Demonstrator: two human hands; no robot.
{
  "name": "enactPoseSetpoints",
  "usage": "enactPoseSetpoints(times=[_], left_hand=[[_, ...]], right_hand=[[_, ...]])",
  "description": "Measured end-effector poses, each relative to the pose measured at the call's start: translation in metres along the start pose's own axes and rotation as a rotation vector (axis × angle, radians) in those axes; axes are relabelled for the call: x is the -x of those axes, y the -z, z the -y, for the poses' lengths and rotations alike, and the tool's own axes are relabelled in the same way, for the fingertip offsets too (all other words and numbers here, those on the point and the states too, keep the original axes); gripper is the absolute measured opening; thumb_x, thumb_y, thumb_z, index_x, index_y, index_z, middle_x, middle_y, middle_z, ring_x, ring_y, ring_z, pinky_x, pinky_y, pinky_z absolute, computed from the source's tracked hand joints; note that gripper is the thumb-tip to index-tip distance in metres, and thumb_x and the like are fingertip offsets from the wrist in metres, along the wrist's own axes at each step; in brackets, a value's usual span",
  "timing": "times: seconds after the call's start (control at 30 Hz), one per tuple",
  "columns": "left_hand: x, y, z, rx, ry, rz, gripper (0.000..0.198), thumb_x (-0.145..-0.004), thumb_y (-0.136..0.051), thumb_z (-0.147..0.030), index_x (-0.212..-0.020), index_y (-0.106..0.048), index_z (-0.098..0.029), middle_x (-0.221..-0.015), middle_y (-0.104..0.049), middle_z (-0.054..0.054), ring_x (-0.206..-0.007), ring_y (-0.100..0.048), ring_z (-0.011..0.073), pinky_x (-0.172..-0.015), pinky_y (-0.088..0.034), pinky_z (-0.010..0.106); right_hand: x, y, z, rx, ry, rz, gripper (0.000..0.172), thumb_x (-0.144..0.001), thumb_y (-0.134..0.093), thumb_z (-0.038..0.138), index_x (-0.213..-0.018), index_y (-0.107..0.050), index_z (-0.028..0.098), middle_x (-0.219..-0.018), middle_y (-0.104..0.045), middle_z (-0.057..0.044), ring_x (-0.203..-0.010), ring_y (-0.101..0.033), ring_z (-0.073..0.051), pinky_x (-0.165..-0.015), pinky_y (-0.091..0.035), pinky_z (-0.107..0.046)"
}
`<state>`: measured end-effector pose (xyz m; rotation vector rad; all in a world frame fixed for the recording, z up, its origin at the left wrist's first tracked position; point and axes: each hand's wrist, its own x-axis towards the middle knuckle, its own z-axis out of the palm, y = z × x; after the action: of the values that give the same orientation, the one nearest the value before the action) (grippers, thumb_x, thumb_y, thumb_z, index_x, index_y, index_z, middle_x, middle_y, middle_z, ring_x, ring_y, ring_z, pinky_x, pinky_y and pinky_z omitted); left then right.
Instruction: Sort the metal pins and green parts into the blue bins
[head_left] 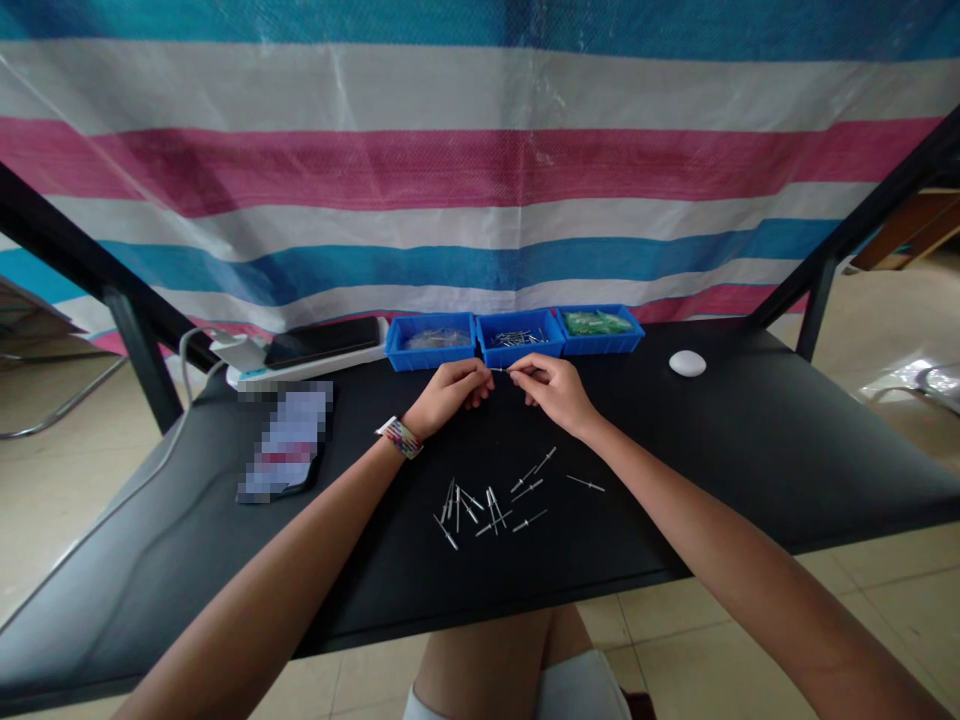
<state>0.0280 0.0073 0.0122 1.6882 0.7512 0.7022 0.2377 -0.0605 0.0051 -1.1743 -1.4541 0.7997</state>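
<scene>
My left hand [454, 392] is closed in a pinch, a patterned band on its wrist. Facing it, my right hand [553, 390] pinches the other end of a thin silvery blind rivet [500, 371], which spans the small gap between my fingertips. Both hands are just in front of the middle blue bin [520, 355], where more metal rivets [519, 339] lie. Closer to me, several loose blind rivets [491, 508] are scattered on the black table [600, 540].
Left of the middle bin, a blue bin [430, 357] holds clear plastic bags; the right blue bin [604, 343] holds green-and-clear packets. A white mouse-like object [687, 363] lies right. A phone [289, 440], a power strip [300, 368] with a dark phone [322, 342], and a cable [180, 400] occupy the left.
</scene>
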Motion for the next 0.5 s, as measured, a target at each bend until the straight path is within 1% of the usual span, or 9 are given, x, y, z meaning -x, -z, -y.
enactPoseSetpoints(times=[0.17,0.37,0.5], left_hand=[[0.0000,-0.0008,-0.0012,0.016,-0.002,-0.007,0.042,-0.096,-0.060,-0.055,-0.083,-0.069,-0.016,-0.071,-0.063,0.003,-0.059,-0.058,0.0124,-0.054,-0.044,0.023],[0.0016,-0.0012,-0.0015,0.013,-0.015,-0.010,0.029,-0.090,-0.069,-0.045,-0.088,-0.069,-0.016,-0.074,-0.064,0.001,-0.059,-0.058,0.0111,-0.053,-0.044,0.022],[0.0023,-0.0004,-0.0014,0.033,-0.032,-0.022,0.028,-0.089,-0.072,-0.045,-0.089,-0.069,-0.016,-0.074,-0.063,0.000,-0.059,-0.058,0.0109,-0.054,-0.045,0.022]], right_hand=[[0.0008,-0.0012,-0.0001,0.008,0.015,0.015,0.021,-0.089,-0.072,0.041,-0.094,-0.077,0.021,-0.082,-0.070,-0.002,-0.058,-0.063,-0.014,-0.050,-0.052,-0.025],[0.0015,-0.0012,0.0007,0.011,-0.002,0.009,0.022,-0.089,-0.071,0.042,-0.095,-0.076,0.021,-0.081,-0.068,-0.001,-0.059,-0.063,-0.014,-0.050,-0.053,-0.024],[0.0008,0.0005,0.0004,0.006,-0.018,0.016,0.021,-0.091,-0.069,0.042,-0.090,-0.071,0.021,-0.081,-0.070,-0.001,-0.057,-0.064,-0.013,-0.051,-0.052,-0.024]])
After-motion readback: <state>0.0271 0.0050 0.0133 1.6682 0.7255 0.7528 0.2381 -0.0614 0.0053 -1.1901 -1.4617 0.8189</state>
